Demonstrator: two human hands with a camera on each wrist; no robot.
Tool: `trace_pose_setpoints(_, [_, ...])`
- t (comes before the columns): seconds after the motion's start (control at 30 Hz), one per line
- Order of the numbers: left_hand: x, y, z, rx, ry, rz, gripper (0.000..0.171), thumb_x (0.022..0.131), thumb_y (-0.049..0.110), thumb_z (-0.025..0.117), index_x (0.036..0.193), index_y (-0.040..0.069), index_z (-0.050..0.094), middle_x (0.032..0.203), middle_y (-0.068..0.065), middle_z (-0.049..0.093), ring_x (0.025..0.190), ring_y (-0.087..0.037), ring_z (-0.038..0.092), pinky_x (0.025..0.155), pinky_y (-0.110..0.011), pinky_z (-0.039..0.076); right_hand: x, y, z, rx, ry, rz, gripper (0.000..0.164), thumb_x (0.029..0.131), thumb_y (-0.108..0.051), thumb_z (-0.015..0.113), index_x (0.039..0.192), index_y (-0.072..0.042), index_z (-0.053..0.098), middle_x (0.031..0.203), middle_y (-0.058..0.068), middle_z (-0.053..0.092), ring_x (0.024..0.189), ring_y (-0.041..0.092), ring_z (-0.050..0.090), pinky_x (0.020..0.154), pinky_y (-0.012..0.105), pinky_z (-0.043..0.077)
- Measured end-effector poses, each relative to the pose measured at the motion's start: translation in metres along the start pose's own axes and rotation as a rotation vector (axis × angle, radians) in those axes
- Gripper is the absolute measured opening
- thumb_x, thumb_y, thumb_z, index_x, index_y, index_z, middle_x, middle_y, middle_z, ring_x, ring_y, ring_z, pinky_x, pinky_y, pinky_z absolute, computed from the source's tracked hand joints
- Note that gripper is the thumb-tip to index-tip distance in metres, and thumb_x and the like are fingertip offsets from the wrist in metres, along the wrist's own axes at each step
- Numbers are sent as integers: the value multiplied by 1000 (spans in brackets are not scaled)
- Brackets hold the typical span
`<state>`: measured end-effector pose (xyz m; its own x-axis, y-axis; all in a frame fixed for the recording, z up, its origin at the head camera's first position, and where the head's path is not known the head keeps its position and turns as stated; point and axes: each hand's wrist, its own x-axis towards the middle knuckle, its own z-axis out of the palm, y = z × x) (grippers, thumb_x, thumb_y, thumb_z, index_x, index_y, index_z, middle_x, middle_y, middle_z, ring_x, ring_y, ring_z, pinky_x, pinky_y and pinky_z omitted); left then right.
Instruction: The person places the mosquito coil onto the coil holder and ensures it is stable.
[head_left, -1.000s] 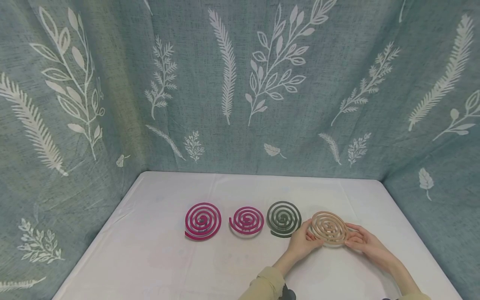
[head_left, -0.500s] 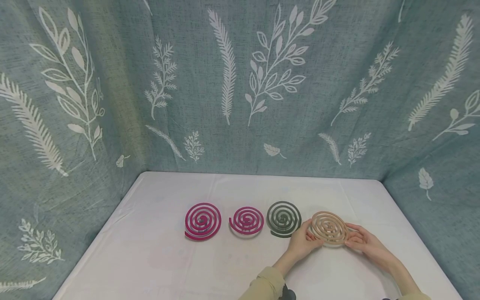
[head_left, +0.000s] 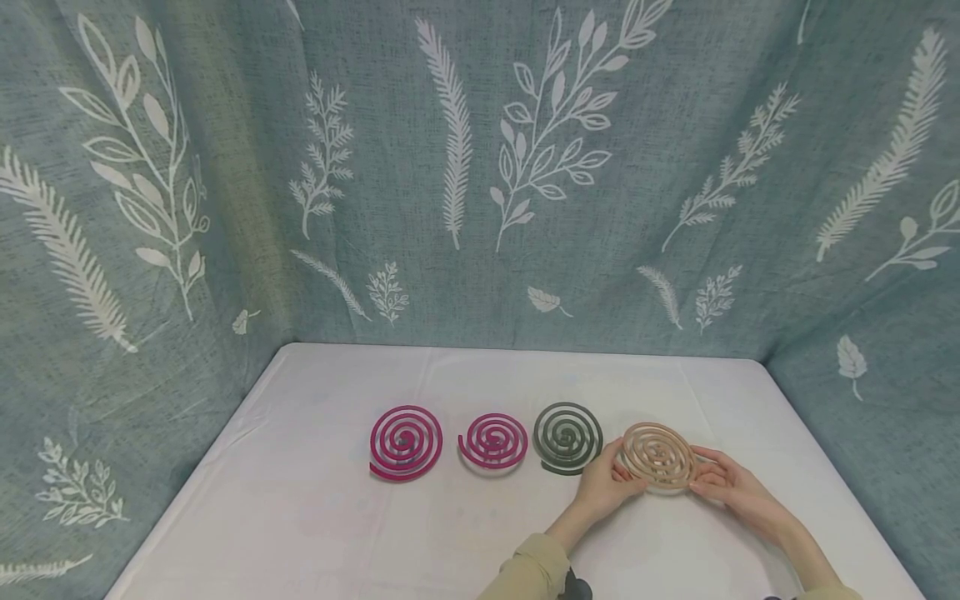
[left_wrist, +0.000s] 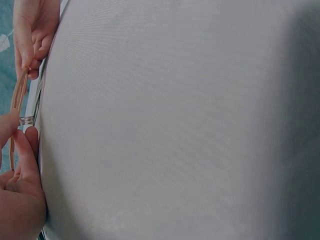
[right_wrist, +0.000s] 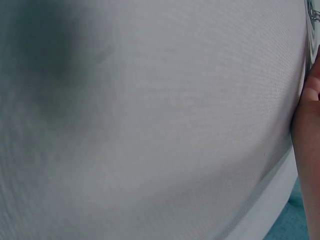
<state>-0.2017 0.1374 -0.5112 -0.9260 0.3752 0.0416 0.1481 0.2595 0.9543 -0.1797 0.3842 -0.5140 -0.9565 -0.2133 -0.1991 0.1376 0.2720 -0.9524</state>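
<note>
A tan mosquito coil (head_left: 660, 452) lies level at the right of the row in the head view. My left hand (head_left: 602, 487) pinches its left edge, while my right hand (head_left: 735, 487) pinches the right edge. Seen edge-on in the left wrist view, the tan coil (left_wrist: 19, 95) runs between both hands, with a small silvery metal piece (left_wrist: 26, 121) beneath it. A dark green coil (head_left: 567, 437) sits just beyond my left fingers. Only part of my right hand (right_wrist: 306, 125) shows in the right wrist view; its fingertips are out of frame.
Two magenta coils, a larger one (head_left: 406, 439) and a smaller one (head_left: 494, 440), stand to the left in the same row. They rest on a white-covered table (head_left: 300, 508). A teal curtain (head_left: 480, 292) with white leaf prints encloses the back and sides.
</note>
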Motion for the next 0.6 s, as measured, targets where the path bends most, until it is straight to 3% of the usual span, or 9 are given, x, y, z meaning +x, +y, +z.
trace_pose_setpoints(0.3, [0, 1, 0, 2, -2, 2, 71, 80, 13, 74, 140, 0, 40, 77, -5, 55, 61, 3, 42, 54, -13, 38, 0, 1, 0, 1, -4, -19, 76, 92, -11, 60, 144, 11, 10, 100, -12, 57, 88, -4, 58, 81, 15, 48])
trace_pose_setpoints(0.6, [1, 0, 0, 3, -1, -6, 72, 80, 13, 74, 141, 0, 39, 77, -4, 56, 61, 2, 43, 54, -13, 38, 0, 0, 0, -11, 12, 17, 75, 92, -13, 60, 145, 7, 11, 101, -11, 57, 90, -4, 57, 82, 14, 47])
